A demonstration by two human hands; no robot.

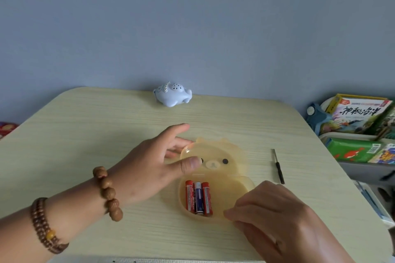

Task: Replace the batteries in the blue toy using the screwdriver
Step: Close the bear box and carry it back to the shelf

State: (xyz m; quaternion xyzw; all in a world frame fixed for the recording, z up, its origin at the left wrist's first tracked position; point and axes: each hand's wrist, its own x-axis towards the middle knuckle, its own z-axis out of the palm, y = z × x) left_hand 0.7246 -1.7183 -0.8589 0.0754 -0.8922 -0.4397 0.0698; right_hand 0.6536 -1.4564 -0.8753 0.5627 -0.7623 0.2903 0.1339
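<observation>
The pale blue toy (pixel 172 96) lies at the far edge of the table, untouched. A yellow translucent bear-shaped case (pixel 222 168) lies opened in the middle. Its lid, with a bear face, is flipped back. Three batteries (pixel 198 197), two red and one blue, lie side by side in the case's lower half. My left hand (pixel 154 166) holds the lid's left edge, thumb on top and fingers behind. My right hand (pixel 275 213) rests on the lower half's right rim. A small black screwdriver (pixel 279 166) lies right of the case.
The light wooden table (pixel 85 134) stands against a grey-blue wall. Off its right edge is a shelf with picture books (pixel 361 113) and green packets (pixel 350 149). A red object (pixel 5 129) shows at the far left.
</observation>
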